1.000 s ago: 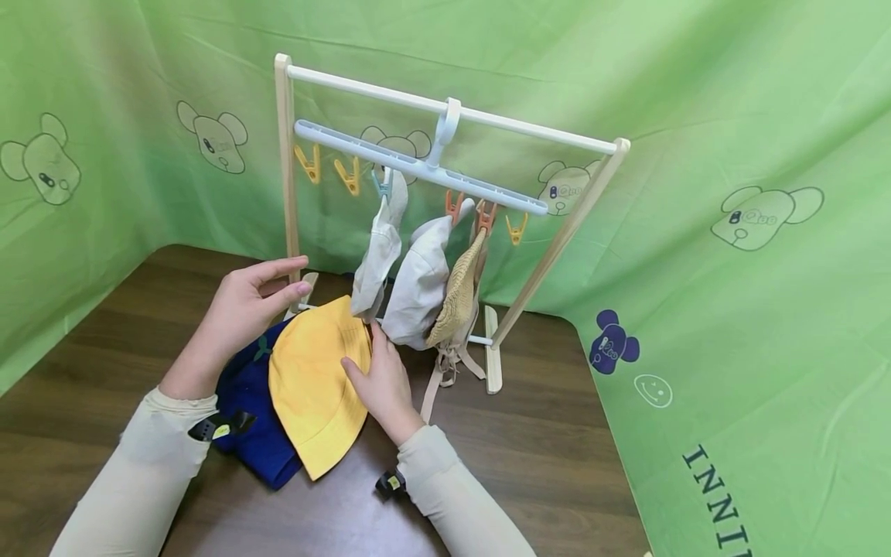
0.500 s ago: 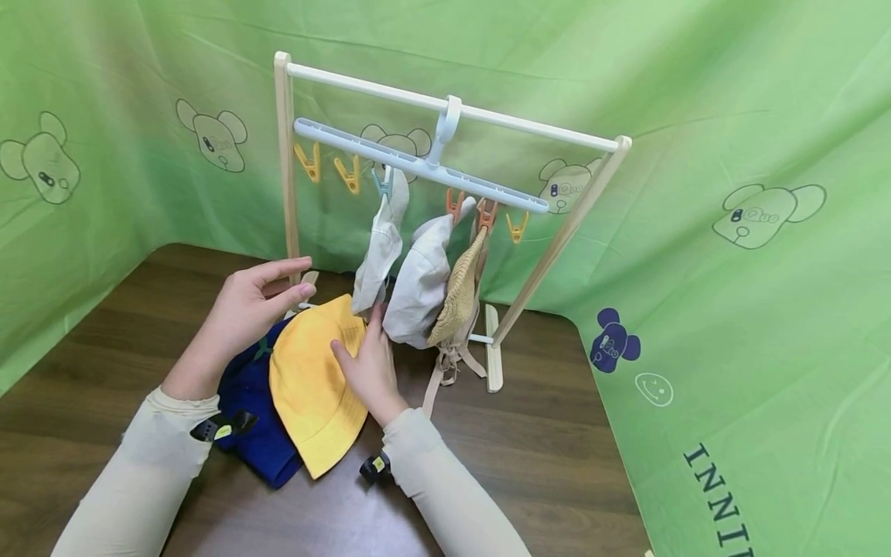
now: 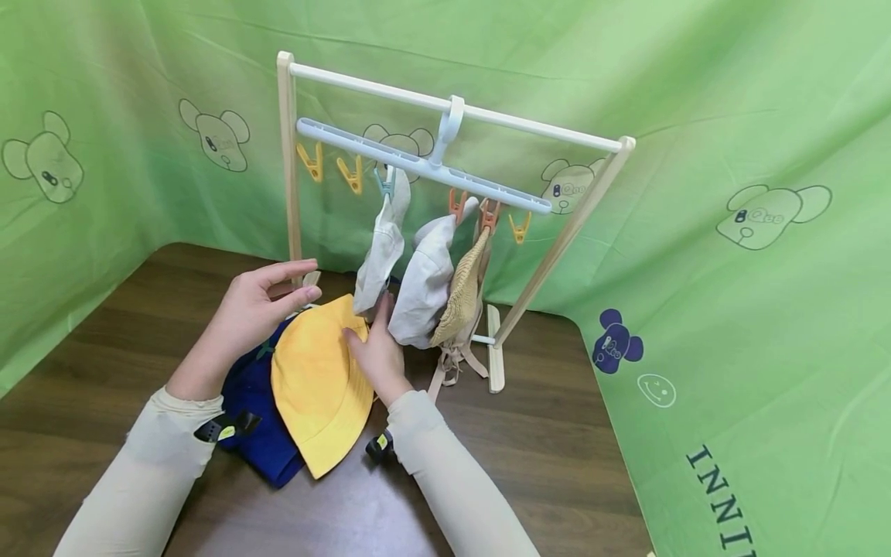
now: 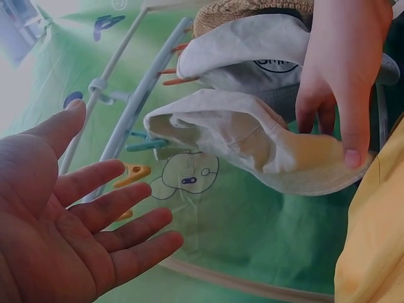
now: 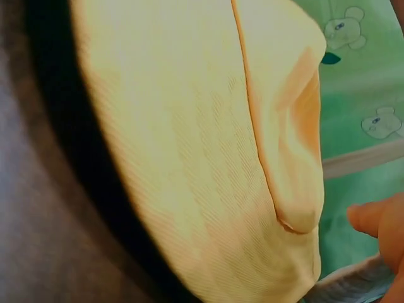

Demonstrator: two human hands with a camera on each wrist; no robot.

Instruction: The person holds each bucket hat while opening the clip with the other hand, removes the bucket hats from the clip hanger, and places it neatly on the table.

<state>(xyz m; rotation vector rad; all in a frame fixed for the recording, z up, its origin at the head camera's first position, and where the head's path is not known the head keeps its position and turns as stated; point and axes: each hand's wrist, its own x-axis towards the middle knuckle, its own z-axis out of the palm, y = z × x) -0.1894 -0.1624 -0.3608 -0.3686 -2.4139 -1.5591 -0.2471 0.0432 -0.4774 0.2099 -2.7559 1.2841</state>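
Observation:
My left hand (image 3: 250, 313) is held up left of the hanging hats, fingers spread and holding nothing. In the left wrist view its palm faces a white bucket hat (image 4: 221, 126), which hangs from a blue-green clip (image 4: 146, 144). My right hand (image 3: 381, 356) reaches up to the lower brim of that hat, straight fingers partly behind it. Its thumb (image 4: 352, 148) stands apart from the fingers and overlaps the brim. Just below both hands, a yellow bucket hat (image 3: 320, 379) lies on a dark blue hat (image 3: 261, 418) on the table.
A blue hanger (image 3: 425, 166) hangs from a wooden rack (image 3: 459, 112). Right of the white hat hang a pale hat (image 3: 425, 282) on an orange clip and a straw hat (image 3: 462, 298) with ribbons. Yellow clips (image 3: 350, 175) hang unused. Green cloth surrounds the table (image 3: 543, 433).
My right hand has moved upward from beside the yellow hat's brim to the white hat's lower edge. My left hand has hardly shifted. The hanging hats stay in place.

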